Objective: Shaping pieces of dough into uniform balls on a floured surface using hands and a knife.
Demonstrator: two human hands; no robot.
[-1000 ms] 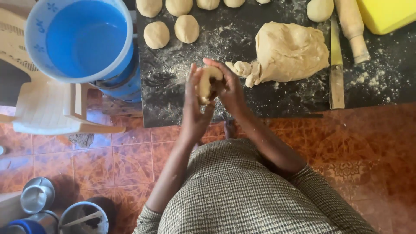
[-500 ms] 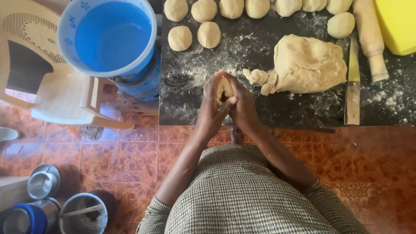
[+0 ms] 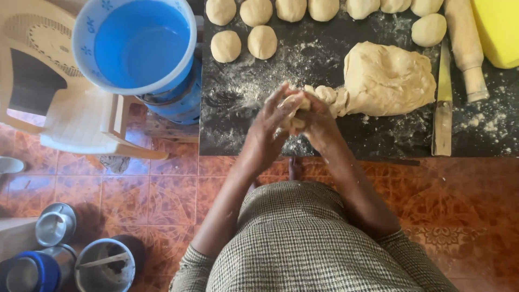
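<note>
My left hand [image 3: 268, 130] and my right hand [image 3: 320, 127] are pressed together around a small piece of dough [image 3: 294, 105], held just above the near edge of a dark floured board [image 3: 238, 108]. To the right of my hands lies a large lump of dough [image 3: 386, 78], with a torn strip reaching toward my fingers. Several rolled dough balls [image 3: 262, 41] sit in rows along the far part of the board.
A knife [image 3: 443, 105] and a wooden rolling pin [image 3: 466, 46] lie right of the lump, beside a yellow container [image 3: 500, 30]. A blue bucket [image 3: 138, 46] and a plastic chair [image 3: 65, 108] stand left of the board. Metal pots [image 3: 57, 221] rest on the tiled floor.
The view has shifted so the board sits further right and lower. My hands keep turning the small dough piece between the palms, the fingers now more crossed over it.
</note>
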